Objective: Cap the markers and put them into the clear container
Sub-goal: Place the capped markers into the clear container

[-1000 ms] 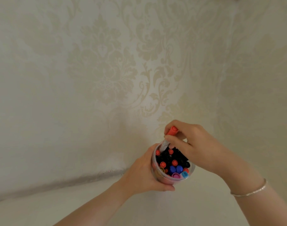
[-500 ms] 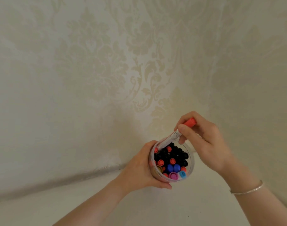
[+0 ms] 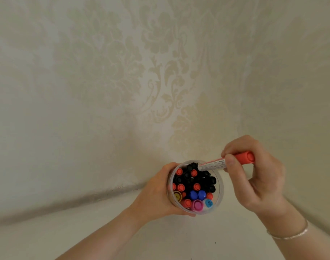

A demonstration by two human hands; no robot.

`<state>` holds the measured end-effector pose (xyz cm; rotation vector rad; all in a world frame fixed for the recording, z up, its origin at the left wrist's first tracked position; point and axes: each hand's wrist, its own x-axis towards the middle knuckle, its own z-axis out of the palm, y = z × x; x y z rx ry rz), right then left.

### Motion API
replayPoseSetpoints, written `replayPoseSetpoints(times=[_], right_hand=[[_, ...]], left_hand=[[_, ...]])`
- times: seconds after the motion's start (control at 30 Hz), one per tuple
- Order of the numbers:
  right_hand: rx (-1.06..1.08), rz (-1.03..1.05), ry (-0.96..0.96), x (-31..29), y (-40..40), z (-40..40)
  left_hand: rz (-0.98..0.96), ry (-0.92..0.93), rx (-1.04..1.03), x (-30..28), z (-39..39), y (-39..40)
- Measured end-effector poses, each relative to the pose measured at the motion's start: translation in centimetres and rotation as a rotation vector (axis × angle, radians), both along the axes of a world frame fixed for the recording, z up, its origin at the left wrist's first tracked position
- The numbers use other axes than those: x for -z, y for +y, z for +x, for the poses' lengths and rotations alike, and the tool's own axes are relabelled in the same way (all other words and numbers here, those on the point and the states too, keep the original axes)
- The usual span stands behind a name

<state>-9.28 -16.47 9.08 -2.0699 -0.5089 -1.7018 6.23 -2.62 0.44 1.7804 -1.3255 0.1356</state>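
My left hand [image 3: 156, 196] grips the clear container [image 3: 219, 190] from its left side, holding it above the white surface. Inside stand several capped markers [image 3: 193, 186] with black, red, blue, pink and yellow caps. My right hand [image 3: 254, 177] pinches a white marker with a red cap [image 3: 215, 164] and holds it almost level. The red cap points right. Its other end lies over the container's far rim, above the black caps.
A white surface [image 3: 104, 231] lies below my arms and meets a wall with cream damask wallpaper [image 3: 123, 91]. A thin bracelet [image 3: 290, 234] circles my right wrist.
My right hand has drawn the red-capped marker up and to the right and tipped it from steep to nearly level. The container in my left hand has barely moved.
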Motion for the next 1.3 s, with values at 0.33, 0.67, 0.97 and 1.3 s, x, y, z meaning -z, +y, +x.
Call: replayPoseSetpoints(times=[0.33,0.67,0.97,1.3], right_hand=[[-0.071,0.024,-0.071,0.3,0.2,0.1],[-0.09,-0.035,0.039,0.8,0.8,0.5],[-0.041,-0.08,0.17,0.9,1.0,1.2],[-0.005,-0.176,0.185,0.6,0.8,1.2]], left_hand=[[0.007,0.056,0.028,0.2,0.4,0.5],[0.04,0.101,0.063,0.1,0.4,0.3],[0.003,0.006,0.03,0.1,0.2,0.4],[0.039,0.019,0.028,-0.1,0.4,0.0]])
